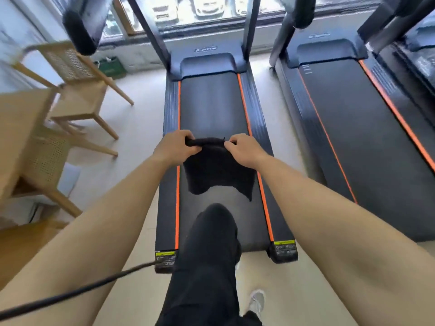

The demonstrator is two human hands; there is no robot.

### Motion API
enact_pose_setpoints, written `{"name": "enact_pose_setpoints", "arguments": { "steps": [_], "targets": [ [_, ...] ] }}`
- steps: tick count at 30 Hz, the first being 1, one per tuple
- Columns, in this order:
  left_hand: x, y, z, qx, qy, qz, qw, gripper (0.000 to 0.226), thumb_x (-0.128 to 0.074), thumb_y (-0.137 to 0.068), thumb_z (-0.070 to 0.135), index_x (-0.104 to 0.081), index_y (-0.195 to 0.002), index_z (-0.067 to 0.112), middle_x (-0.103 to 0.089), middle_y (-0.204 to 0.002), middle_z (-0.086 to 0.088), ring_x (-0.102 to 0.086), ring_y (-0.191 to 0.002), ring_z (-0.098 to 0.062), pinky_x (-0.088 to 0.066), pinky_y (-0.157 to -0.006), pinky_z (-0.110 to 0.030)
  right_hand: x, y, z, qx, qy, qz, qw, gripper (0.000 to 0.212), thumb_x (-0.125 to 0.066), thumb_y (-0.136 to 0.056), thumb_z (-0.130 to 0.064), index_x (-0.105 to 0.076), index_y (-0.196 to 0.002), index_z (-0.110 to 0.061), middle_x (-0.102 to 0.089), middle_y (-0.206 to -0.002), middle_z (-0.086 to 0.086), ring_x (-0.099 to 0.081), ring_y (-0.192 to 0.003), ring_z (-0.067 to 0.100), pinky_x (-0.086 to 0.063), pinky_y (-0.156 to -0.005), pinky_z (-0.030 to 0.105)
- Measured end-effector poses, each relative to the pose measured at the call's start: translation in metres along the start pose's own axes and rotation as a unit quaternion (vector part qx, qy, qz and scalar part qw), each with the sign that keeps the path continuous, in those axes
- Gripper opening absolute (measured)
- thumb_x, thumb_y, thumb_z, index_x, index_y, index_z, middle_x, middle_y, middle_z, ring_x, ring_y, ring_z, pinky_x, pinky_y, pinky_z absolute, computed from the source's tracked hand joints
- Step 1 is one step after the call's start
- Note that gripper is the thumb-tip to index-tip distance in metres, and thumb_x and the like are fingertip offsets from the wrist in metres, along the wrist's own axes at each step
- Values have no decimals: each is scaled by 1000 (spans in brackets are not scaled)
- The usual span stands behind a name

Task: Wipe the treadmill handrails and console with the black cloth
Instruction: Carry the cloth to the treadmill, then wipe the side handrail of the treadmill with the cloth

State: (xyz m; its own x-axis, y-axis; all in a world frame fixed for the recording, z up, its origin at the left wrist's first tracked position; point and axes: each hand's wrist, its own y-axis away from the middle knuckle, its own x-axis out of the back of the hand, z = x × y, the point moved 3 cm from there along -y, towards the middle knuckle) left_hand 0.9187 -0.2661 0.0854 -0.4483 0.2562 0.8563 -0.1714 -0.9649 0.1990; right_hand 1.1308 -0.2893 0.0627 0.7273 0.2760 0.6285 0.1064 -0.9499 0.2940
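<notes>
A black cloth [217, 170] hangs in front of me over the treadmill [211, 102], a black machine with orange stripes along its belt. My left hand [175, 147] grips the cloth's upper left corner. My right hand [244, 149] pinches its upper right corner. The cloth's lower edge hangs loose above my raised knee. Two dark uprights [150, 31] rise from the treadmill's front end; the console and handrails are out of view above the frame. A black padded handrail end [81, 31] shows at the upper left.
A second treadmill [353, 125] stands to the right, with a narrow strip of floor between. Wooden chairs [77, 90] and a table [16, 128] crowd the left side. A black cable [70, 295] crosses the lower left. Windows run along the far wall.
</notes>
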Motion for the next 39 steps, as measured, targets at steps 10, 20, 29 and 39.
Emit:
{"name": "enact_pose_setpoints", "arguments": {
  "steps": [10,20,29,39],
  "targets": [
    [106,-161,-57,93,53,2,994,30,-70,-85,38,-56,-103,18,-62,-93,0,-59,-83,-17,-47,-69,-33,25,-199,-108,22,45,-69,996,35,-45,-103,-34,-62,-82,-11,-60,-76,4,-55,-70,18,-41,-59,31],
    [254,-220,-49,165,158,-87,970,25,-65,-87,29,-56,-105,14,-62,-95,-5,-59,-85,-19,-47,-69,-31,125,-288,-282,30,102,-154,982,32,-47,-101,-26,-59,-75,-12,-56,-75,2,-50,-68,16,-37,-59,29],
    [350,-301,-54,186,133,3,974,20,-65,-86,27,-57,-102,17,-61,-95,1,-58,-84,-13,-47,-68,-30,166,-405,-378,67,86,-235,966,15,-51,-90,-9,-58,-78,-13,-56,-81,7,-50,-77,22,-37,-59,20],
    [440,-336,-99,293,231,138,917,21,-74,-80,29,-67,-99,27,-66,-96,5,-60,-89,-11,-50,-78,-32,153,-501,-460,74,36,-373,924,13,-49,-74,-19,-37,-69,-17,-44,-59,1,-39,-54,19,-31,-55,29]
  ]
}}
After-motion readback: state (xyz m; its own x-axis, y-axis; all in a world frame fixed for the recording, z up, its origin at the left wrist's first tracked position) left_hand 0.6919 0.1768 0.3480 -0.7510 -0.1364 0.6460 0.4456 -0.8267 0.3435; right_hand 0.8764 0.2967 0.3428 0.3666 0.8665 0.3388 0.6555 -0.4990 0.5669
